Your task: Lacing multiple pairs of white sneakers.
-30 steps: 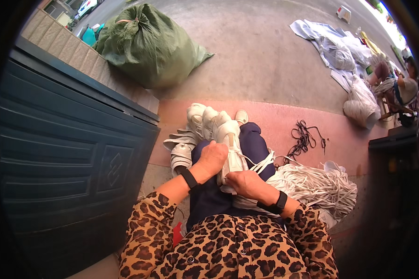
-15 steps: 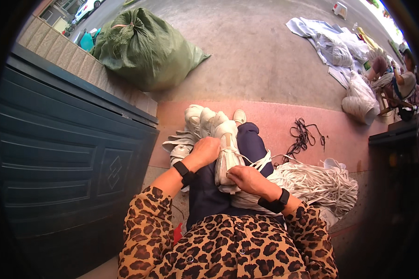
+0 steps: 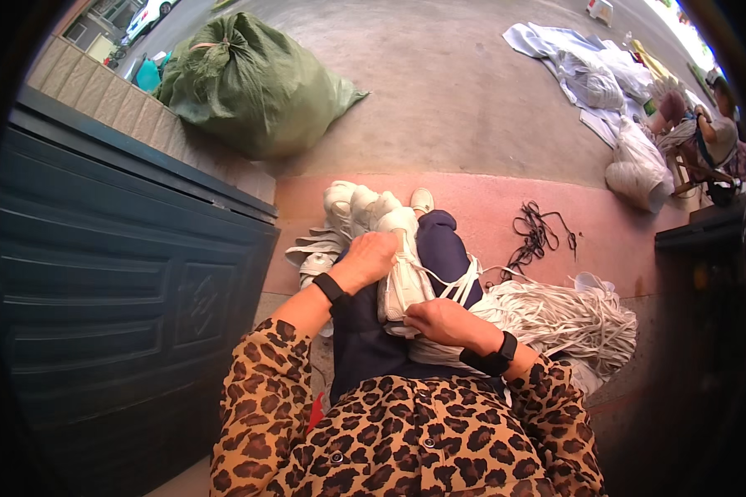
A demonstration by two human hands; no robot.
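On my left thigh lies a white sneaker (image 3: 408,286), its toe pointing away from me. My left hand (image 3: 371,257) is closed against its left side, near the lacing; the fingertips are partly hidden. With bent fingers, my right hand (image 3: 439,321) pinches the near right edge of the same shoe; whether a lace end is also in the pinch is too small to tell. A loose white shoelace (image 3: 449,287) runs from the sneaker over my right leg. Several more white shoes (image 3: 360,207) are lined up beyond my left hand. Beside my right thigh spreads a big heap of white laces (image 3: 564,319).
A dark tangle of cords (image 3: 536,236) lies on the reddish floor. Ahead left stands a stuffed green sack (image 3: 261,91), with a dark blue panelled door (image 3: 116,273) at my left. White bundles (image 3: 638,170) and a seated person (image 3: 717,137) are at the far right.
My left hand has shifted slightly along the sneaker and turned a little over it. My right hand keeps its pinch at the near edge. The whole view has moved slightly.
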